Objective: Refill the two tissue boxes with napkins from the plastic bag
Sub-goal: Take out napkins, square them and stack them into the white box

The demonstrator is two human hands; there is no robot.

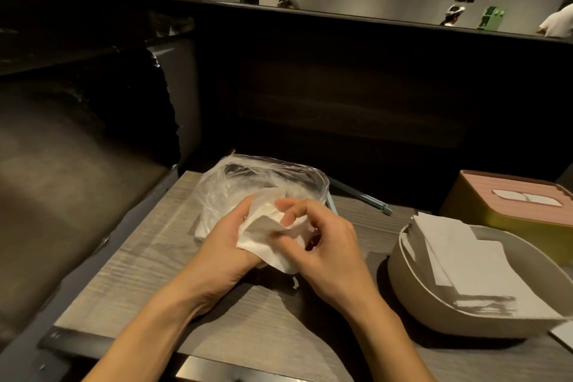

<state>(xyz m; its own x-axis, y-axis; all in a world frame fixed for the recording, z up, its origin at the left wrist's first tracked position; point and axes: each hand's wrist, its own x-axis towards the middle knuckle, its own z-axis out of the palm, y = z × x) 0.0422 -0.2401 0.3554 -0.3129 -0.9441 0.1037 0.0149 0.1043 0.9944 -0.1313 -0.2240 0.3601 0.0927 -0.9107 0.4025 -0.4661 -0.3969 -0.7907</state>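
A clear plastic bag (248, 183) lies on the wooden table (173, 282), crumpled around white napkins. My left hand (226, 245) and my right hand (322, 245) meet just in front of the bag, both gripping a bunch of white napkins (263, 239). To the right stands an open beige tissue box (434, 310) with a stack of white napkins (471, 260) lying in it. Behind it sits a second tissue box (483, 211), olive-yellow with a pink lid and a slot on top.
A light blue rod-like thing (359, 195) lies on the table behind the bag. A dark bench seat (62, 183) runs along the left. A dark booth partition (372, 87) rises behind the table. People (452, 15) are seen far beyond it.
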